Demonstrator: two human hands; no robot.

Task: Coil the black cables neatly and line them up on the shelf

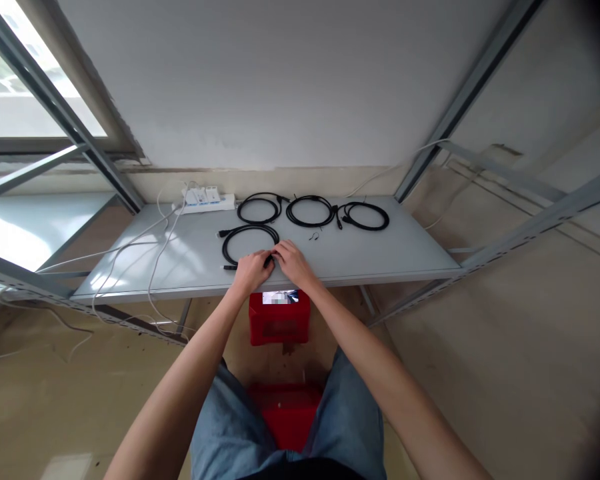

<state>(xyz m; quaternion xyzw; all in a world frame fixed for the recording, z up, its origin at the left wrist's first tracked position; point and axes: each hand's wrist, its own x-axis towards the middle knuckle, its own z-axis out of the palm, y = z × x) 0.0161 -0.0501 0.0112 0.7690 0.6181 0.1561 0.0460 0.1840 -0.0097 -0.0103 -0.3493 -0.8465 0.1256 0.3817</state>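
Forearms (pixel 190 373) outstretched, left hand (pixel 253 270), right hand (pixel 293 262) on black cable coil (pixel 245 237)

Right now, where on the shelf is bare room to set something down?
The widest bare patch is on the shelf, right of your right hand, in front of the rightmost coil. A smaller one lies between the front coil and the white cables. Crowded: the back row, from the power strip along the coils.

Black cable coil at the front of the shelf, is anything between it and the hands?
Nothing visible does. The left hand and right hand rest at the near side of the black cable coil, with nothing between them.
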